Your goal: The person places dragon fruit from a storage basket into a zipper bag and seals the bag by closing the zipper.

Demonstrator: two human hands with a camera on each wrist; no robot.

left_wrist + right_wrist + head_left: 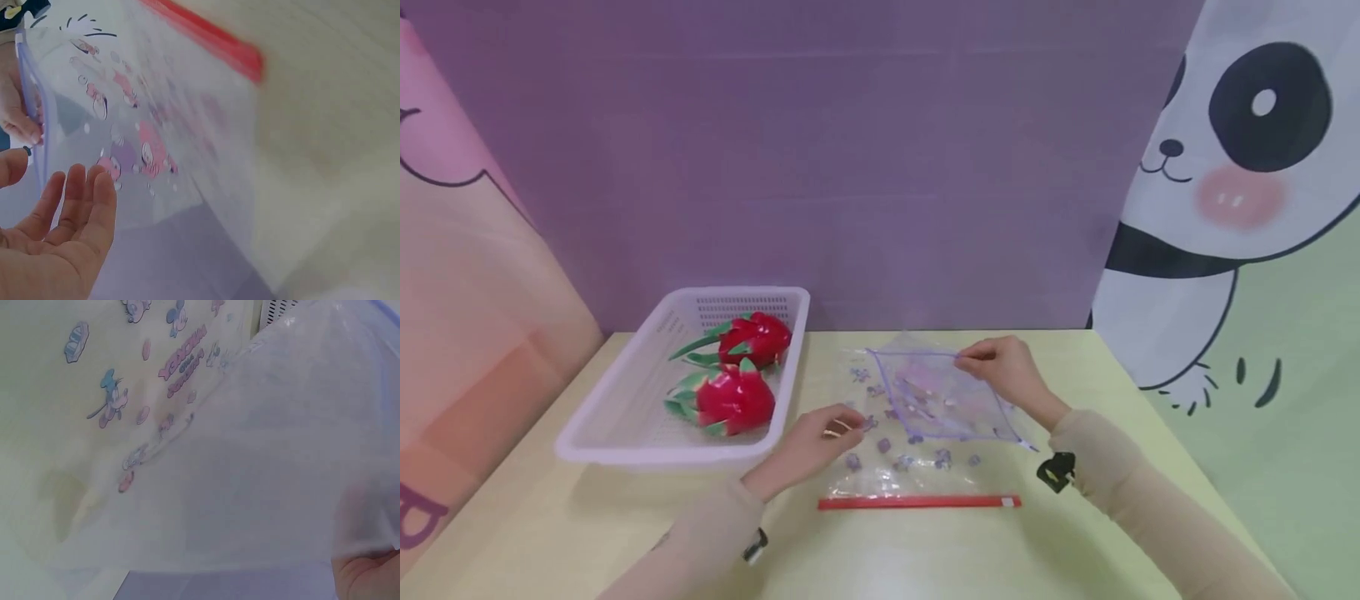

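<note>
My right hand (1009,368) pinches the purple-edged mouth of a clear zip bag (951,417), which is raised and spread apart. Pink cartoon prints on this bag show in the left wrist view. Beneath it lies a second clear zip bag (917,471) with small printed figures and a red slider strip (917,502) along its near edge. To the left of the purple-edged bag is my left hand (811,443), fingers loosely bent and holding nothing. In the left wrist view its fingertips (76,172) overlap the bag, palm up. Milky plastic partly covers the right hand (367,575) in the right wrist view.
A white plastic basket (625,454) stands on the table's left side. Inside, against its right wall, lie two red dragon fruits (737,402) with green scales, one behind the other. A purple backdrop (880,183) rises behind the table (887,558).
</note>
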